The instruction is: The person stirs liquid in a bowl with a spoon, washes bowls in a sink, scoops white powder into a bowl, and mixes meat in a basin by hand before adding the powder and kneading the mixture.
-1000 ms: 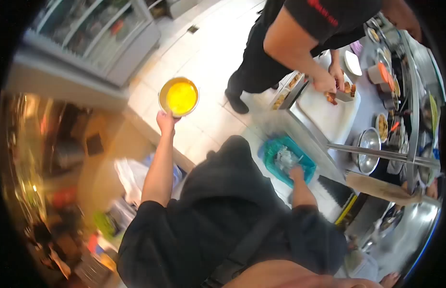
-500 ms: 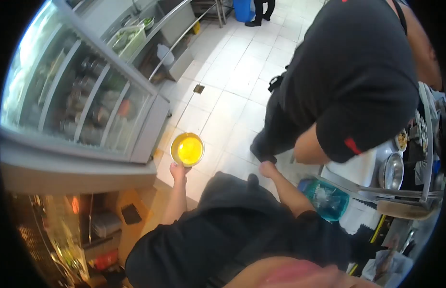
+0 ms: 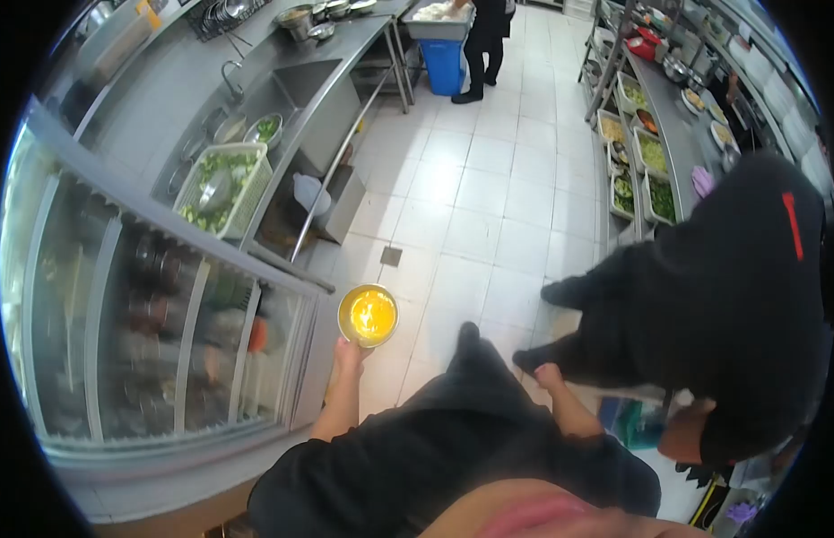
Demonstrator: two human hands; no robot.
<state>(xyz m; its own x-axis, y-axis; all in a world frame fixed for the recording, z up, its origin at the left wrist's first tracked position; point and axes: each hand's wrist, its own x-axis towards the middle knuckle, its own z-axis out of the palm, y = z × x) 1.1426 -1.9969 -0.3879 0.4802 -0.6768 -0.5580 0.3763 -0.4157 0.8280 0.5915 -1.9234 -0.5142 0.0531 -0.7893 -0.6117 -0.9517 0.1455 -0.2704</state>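
Where the left grip (image 3: pixel 351 356) clamps on the bowl (image 3: pixel 343 316), the thumb lies at the rim and the other fingers are mostly hidden beneath. Held just beyond these fingers, the bowl is out in front of the body, above the floor (image 3: pixel 453 291), with its mouth facing up and yellow liquid (image 3: pixel 372 316) inside. The right grip (image 3: pixel 548 375) is on the other side of the body, well apart from the bowl and near a co-worker's dark trouser leg (image 3: pixel 596 354); whether its fingers are apart or together, I cannot tell.

To the left of the bowl is a glass-fronted fridge (image 3: pixel 296 359). Beyond it, a metal worktop (image 3: pixel 341 63) has a sink (image 3: pixel 296 94), a basket (image 3: pixel 252 193) of leafy greens with a metal bowl (image 3: pixel 216 190) in it, and a smaller bowl of greens (image 3: pixel 267 129). Farther off, a person (image 3: pixel 489 36) stands beside a grey tub (image 3: pixel 438 30) over a blue bin (image 3: pixel 442 67). On the right, containers (image 3: pixel 652 154) of cut vegetables line the side of another worktop (image 3: pixel 673 112), near the co-worker (image 3: pixel 731 278) in black.
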